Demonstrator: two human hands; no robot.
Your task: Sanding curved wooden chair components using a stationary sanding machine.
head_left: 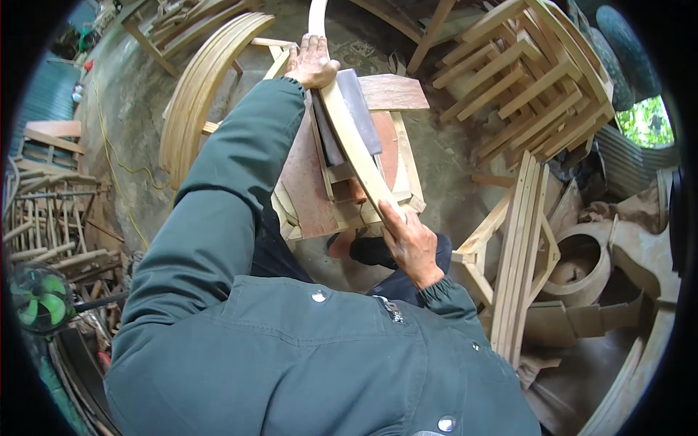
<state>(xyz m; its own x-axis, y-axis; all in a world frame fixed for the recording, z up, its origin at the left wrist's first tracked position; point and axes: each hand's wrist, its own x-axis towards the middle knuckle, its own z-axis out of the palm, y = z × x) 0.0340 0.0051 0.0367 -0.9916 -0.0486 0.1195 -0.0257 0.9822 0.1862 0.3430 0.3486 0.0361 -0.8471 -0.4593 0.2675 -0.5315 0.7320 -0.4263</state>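
Observation:
A long, pale, curved wooden strip [350,136] runs from the top of the view down toward my body. My left hand [313,64] grips its far part, with the arm stretched out and fingers over the wood. Close to my lap, my right hand [411,243] is closed round the near end. Under the strip's middle lies a flat grey surface [356,109], perhaps the belt of an upturned sander; the strip covers part of it, and I cannot tell whether they touch. A low wooden stand [309,192] with reddish boards carries it.
Curved wooden pieces [211,80] are stacked on a support at left. Slatted wooden frames [531,80] are piled at far right. Long strips [518,254] rest on a trestle by my right arm. A green-bladed fan [42,298] stands at left; a yellow cord [109,145] crosses the floor.

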